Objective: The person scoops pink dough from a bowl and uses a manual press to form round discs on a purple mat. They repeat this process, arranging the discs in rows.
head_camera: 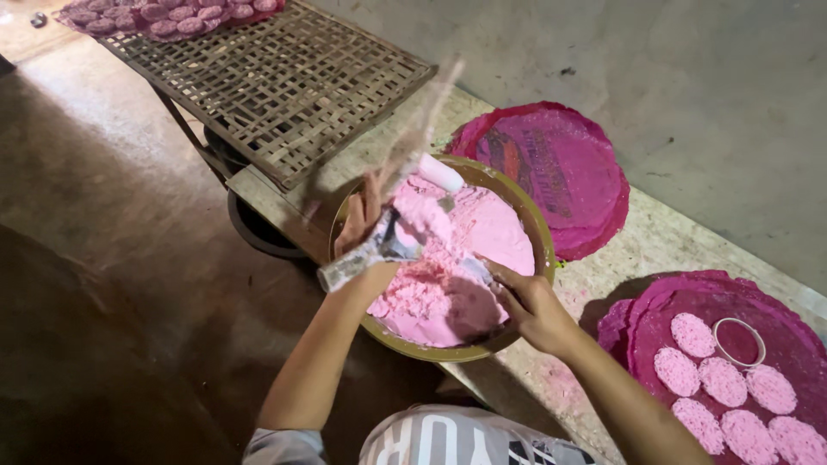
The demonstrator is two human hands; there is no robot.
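Pink paste (pixel 448 267) fills a wide olive-rimmed basin (pixel 541 241) that sits on a low pale slab, right in front of the person. Fingers of the left hand (pixel 360 220) are clenched around a flat tool (pixel 366 258) smeared with the pink stuff, held over the basin's near-left edge; the tool and something long above it are blurred, so its exact shape is hard to tell. Right hand (pixel 530 306) has its fingers curled at the basin's near rim, dipping into the paste and seemingly gripping something small, though I cannot tell what.

Judging the risks: the basin overhangs the slab's edge toward the dark floor, so a hard scrape or press on that side could tip it or flick clumps over the rim. Paste crumbs already speckle the slab, and a wet grip on the smeared tool could slip.

Just beyond the basin lies a round magenta mat (pixel 560 172), bare of cakes. To the right, another magenta mat (pixel 715 297) carries flat pink discs (pixel 724 379) and a thin ring mould (pixel 739 342); the right forearm passes near it and a careless elbow could smear the discs. A woven bamboo rack (pixel 276 86) stands behind the left hand, with more pink discs (pixel 164 13) at its far end, close enough for the swinging tool to knock
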